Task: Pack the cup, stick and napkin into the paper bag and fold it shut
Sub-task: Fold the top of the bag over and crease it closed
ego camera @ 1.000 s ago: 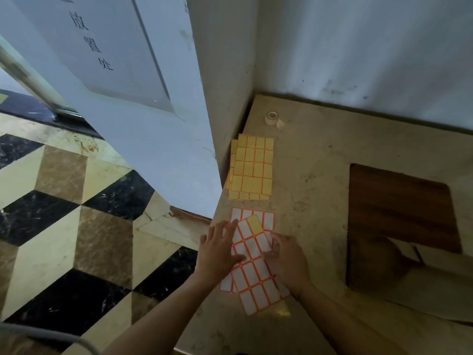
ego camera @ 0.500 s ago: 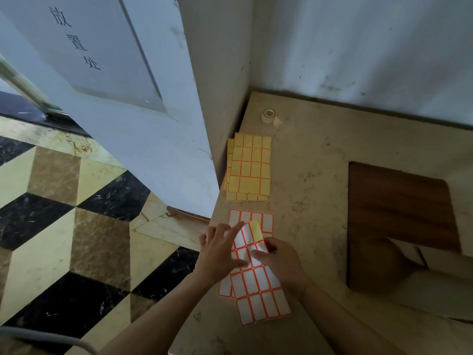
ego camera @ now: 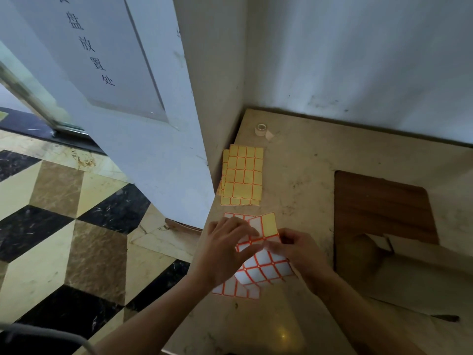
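A white sticker sheet [ego camera: 266, 267] with red-framed labels is lifted off the stone counter [ego camera: 302, 180], tilted. My left hand [ego camera: 225, 249] holds its left edge, and my right hand [ego camera: 297, 249] pinches it near the middle with thumb and fingertips. One corner cell of the sheet shows bare yellow backing. Another white sheet [ego camera: 235, 290] lies flat beneath. A brown paper bag [ego camera: 422, 275] lies at the right, partly in shadow. No cup, stick or napkin is in view.
A stack of yellow label sheets [ego camera: 242, 175] lies by the wall corner, with a small tape roll [ego camera: 261, 129] behind it. A dark wooden inset [ego camera: 378, 201] sits in the counter at right. The counter's left edge drops to a patterned tile floor [ego camera: 64, 226].
The top sticker sheet has come up off the counter and turned clockwise in both hands. The camera has moved closer and tilted a little upward.
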A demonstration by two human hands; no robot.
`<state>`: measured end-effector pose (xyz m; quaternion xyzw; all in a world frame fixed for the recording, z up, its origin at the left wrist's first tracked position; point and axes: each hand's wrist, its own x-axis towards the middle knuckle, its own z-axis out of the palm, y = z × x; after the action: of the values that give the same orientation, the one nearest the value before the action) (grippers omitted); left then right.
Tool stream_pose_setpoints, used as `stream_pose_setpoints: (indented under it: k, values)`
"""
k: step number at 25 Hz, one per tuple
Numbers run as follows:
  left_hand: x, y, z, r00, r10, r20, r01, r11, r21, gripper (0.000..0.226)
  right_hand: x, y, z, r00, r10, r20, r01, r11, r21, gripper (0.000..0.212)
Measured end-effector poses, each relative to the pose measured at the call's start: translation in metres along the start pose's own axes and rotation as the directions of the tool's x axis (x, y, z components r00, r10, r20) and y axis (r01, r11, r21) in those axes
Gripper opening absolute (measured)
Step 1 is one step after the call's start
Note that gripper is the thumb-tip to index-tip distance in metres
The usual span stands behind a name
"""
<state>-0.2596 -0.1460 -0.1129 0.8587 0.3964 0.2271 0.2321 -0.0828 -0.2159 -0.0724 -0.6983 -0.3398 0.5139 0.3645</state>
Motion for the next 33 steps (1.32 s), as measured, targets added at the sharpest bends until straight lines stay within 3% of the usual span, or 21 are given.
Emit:
stream_pose_setpoints:
  k: [7, 15, 27, 33]
  values:
    - [0.003, 0.077, -0.027, 0.991, 0.091, -0.098, -0.109, 0.976, -0.19, 0.02, -0.065, -0.032, -0.048, 0.979, -0.203, -0.021, 0.203, 0.979, 0.0, 0.011]
    - [-0.003, 0.147, -0.048, 0.998, 0.06, -0.021, -0.063, 0.925, -0.375, 0.012, -0.118, -0.035, -0.081, 0.92, -0.383, -0.077, 0.38, 0.924, -0.052, 0.011]
    - [-0.015, 0.198, -0.055, 0.999, 0.036, 0.013, -0.026, 0.894, -0.447, 0.01, -0.15, -0.025, -0.116, 0.795, -0.607, -0.005, 0.592, 0.777, -0.213, 0.013]
    - [-0.014, 0.201, -0.057, 0.999, 0.01, 0.035, 0.008, 0.878, -0.479, 0.004, -0.149, -0.024, -0.119, 0.81, -0.586, -0.017, 0.569, 0.792, -0.224, 0.012]
